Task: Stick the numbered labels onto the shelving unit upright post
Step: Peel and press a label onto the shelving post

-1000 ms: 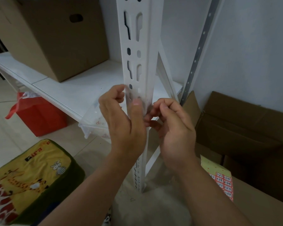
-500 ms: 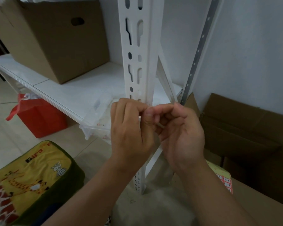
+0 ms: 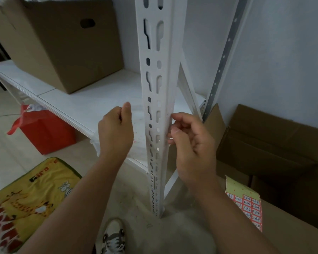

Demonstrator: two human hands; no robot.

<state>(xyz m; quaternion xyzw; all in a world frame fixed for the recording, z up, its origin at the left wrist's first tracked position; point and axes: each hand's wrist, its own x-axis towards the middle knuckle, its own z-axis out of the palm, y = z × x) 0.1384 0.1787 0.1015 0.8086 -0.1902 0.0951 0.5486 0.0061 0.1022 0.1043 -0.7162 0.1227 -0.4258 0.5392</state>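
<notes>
White shelf (image 3: 99, 101) behind; our right hand (image 3: 193, 147) fingers (image 3: 173, 140) pinch something small at the post (image 3: 160, 107), left hand (image 3: 116, 132) curled shut; it may stick crooked.

White slotted post (image 3: 157, 107) stands upright at frame centre. Label sheet (image 3: 245, 202), yellow with red-bordered numbered labels, lies flat at lower right.

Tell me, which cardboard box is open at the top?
The cardboard box on the floor at the right: its flaps stand open. The cardboard box on the shelf is closed, showing only a handle hole.
</notes>
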